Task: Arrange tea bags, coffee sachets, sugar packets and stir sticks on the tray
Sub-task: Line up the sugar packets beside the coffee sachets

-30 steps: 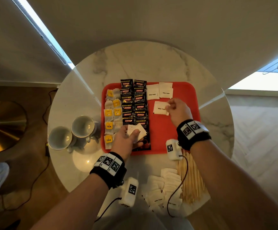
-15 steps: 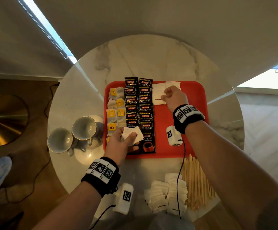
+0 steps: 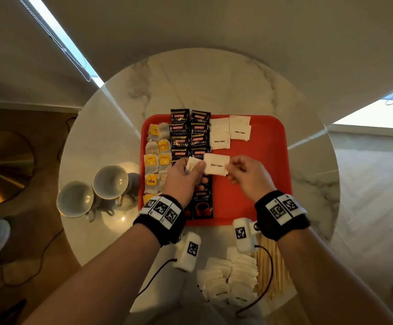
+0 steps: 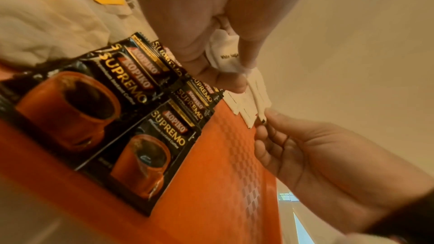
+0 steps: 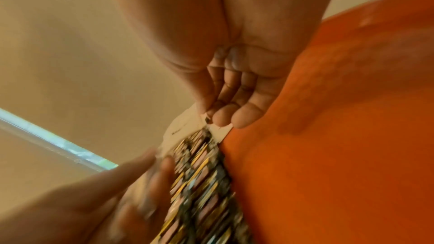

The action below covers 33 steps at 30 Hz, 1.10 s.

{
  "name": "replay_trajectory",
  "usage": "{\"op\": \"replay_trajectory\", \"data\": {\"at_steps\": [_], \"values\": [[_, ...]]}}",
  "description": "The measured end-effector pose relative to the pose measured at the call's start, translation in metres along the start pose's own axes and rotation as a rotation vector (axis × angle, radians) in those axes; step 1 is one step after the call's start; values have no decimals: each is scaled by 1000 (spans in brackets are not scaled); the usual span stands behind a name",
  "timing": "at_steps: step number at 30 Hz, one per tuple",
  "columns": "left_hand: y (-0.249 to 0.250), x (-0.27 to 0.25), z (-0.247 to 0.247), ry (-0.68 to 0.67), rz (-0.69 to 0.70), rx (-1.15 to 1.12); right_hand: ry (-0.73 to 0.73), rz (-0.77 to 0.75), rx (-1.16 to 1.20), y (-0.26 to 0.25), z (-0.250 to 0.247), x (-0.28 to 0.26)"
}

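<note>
**Operator:** Slippage is my worry. The left hand [image 3: 183,177] grips a small stack of sugar packets [image 3: 192,164], and the right hand [image 3: 244,174] pinches the edge of a sugar packet [image 3: 216,167] right beside that stack. I judge it is being drawn off; if the packet under it clings, two could come away and one drop crooked onto the coffee sachets [image 3: 189,134].

**Observer:** Where does it go?

**Operator:** Likely below the laid sugar packets [image 3: 229,132] on the red tray [image 3: 270,160], right of the sachets. The packet is limp and light, so a loose release could skew it or nudge the row.

**Observer:** How are the hands set?

**Operator:** Left: thumb and fingers curled round the stack, held above the near sachets; the left wrist view shows a printed packet clamped under the thumb. Right: narrow, thumb and fingertips [image 5: 237,116] closed on the packet's edge, other fingers tucked. That view is blurred, so I can't tell how deep the pinch goes.

**Observer:** What remains?

**Operator:** Tea bags [image 3: 155,158] fill the tray's left side. A loose pile of sugar packets [image 3: 230,280] and the stir sticks [image 3: 275,266] lie on the table [image 3: 209,80], off the tray, under the wrist cables, which could snag them.
</note>
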<state>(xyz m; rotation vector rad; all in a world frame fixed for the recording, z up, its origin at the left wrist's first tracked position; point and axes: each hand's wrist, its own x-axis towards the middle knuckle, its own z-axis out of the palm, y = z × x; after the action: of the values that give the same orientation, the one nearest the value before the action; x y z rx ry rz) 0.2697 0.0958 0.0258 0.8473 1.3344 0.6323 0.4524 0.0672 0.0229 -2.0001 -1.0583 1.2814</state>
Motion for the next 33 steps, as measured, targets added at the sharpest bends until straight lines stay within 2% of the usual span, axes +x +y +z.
{"op": "replay_trajectory", "data": {"at_steps": [6,12,17,19,22,24,28,30,33], "values": [[-5,-6,-5,-11,-43,-52,241,125,-73,25,-45,48],[-18,-10,-15,1,-44,-49,244,123,-87,27,-53,76],[-22,-11,-19,-3,-102,-106,242,136,-120,20,-49,84],[-23,-10,-19,-9,-119,-122,270,136,-170,14,-50,81],[-22,-8,-18,-63,-57,3,350,107,-234,3,-48,64],[-17,-7,-17,-91,-28,59,309,58,-221,-5,-40,46],[-9,-3,-9,-83,69,211,-21,-32,-168,-17,-16,1],[-4,-3,-5,-53,115,249,-134,-34,-92,-16,-5,-12],[1,-2,1,17,139,287,-123,-11,-30,-7,4,-13]]}}
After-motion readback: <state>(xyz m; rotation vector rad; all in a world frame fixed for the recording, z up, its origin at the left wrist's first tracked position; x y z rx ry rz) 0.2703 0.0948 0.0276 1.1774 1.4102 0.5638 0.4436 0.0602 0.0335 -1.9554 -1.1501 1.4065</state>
